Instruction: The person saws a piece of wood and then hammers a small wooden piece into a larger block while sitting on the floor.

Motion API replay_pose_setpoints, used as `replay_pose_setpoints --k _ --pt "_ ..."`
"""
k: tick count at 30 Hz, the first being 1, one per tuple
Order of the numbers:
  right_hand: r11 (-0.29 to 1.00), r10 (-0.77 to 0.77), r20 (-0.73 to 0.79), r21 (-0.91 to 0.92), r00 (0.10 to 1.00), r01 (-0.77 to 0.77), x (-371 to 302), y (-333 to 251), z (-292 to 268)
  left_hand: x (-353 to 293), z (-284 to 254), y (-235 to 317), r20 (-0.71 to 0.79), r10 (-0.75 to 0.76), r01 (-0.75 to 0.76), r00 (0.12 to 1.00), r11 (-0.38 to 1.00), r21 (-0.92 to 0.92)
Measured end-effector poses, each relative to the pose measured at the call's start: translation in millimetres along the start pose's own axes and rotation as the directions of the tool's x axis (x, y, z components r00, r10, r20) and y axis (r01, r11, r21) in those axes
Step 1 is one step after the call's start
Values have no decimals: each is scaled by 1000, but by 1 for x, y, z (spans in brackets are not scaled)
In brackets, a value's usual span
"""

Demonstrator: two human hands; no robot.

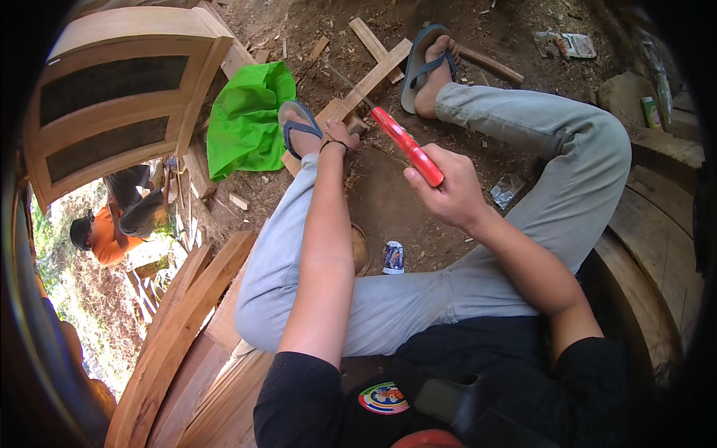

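Note:
My right hand (452,188) is closed around the red handle of a saw (407,145). The saw's thin blade, seen nearly edge-on, points up and left across a light wooden strip (381,71). Beside my left foot, my left hand (340,137) grips the near part of this strip, its fingers partly hidden. The strip lies slantwise low over the ground, between my sandalled feet. A short wooden block (355,123) sits by my left fingers; whether it is joined to the strip, I cannot tell.
A bright green cloth or bag (250,119) lies left of my left foot. A panelled wooden furniture piece (119,89) stands at the far left. Curved timbers (179,328) are stacked near left. A person in orange (112,235) sits beyond. A crumpled blue packet (393,257) lies on the dirt.

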State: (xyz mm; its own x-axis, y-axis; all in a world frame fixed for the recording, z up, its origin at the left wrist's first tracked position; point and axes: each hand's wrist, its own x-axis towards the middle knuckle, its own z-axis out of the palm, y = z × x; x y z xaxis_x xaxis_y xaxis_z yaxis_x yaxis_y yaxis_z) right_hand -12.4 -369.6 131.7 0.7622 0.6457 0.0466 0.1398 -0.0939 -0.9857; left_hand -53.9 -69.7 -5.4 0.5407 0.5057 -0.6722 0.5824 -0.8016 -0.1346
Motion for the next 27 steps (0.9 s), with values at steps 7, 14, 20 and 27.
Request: replay_pose_setpoints --k 7,14,20,27 --pt "998 -13 45 64 999 10 0 9 30 17 -21 -21 14 52 -53 999 998 41" --pt "995 90 57 36 994 -92 -2 10 63 16 -9 -28 -491 216 -106 844 964 243" --pt "996 76 19 -39 997 -75 -5 5 74 33 -5 -41 -331 149 -133 932 989 72" --pt "992 81 51 -103 995 -75 6 20 85 33 -14 -29 -285 97 -60 954 989 135"
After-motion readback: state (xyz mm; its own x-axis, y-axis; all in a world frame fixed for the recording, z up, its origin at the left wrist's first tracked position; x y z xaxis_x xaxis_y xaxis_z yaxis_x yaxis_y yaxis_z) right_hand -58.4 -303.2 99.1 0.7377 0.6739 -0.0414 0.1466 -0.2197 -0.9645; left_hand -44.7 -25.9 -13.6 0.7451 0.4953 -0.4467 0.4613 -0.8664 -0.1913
